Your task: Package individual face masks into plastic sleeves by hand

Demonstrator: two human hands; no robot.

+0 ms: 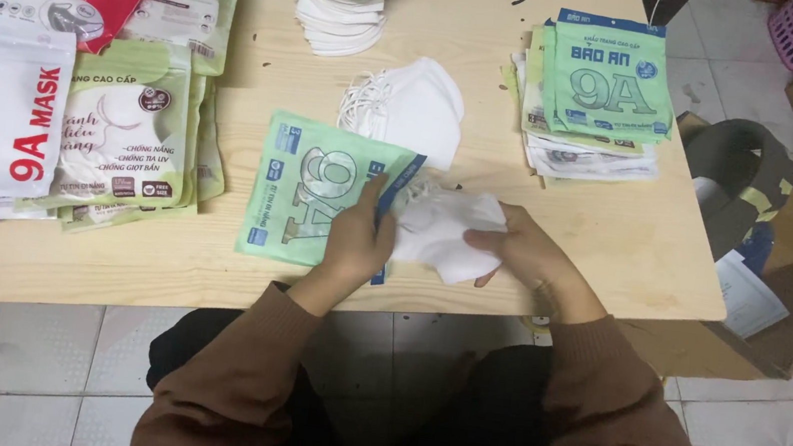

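Item: green pouch [319, 198], near surface [615, 250] front edge, mouth pinched by my left hand [359, 239]. Right hand [524, 254] gripped bunched white masks [441, 234] at the mouth. Best fed flat, straps tucked, pouch kept wide.

Head camera looks steeply down, close over the table [552, 272].

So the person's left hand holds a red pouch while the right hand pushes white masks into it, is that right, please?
Not quite: the pouch is green, not red, as the head view shows. The left hand does hold it, and the right hand pushes the white masks in.
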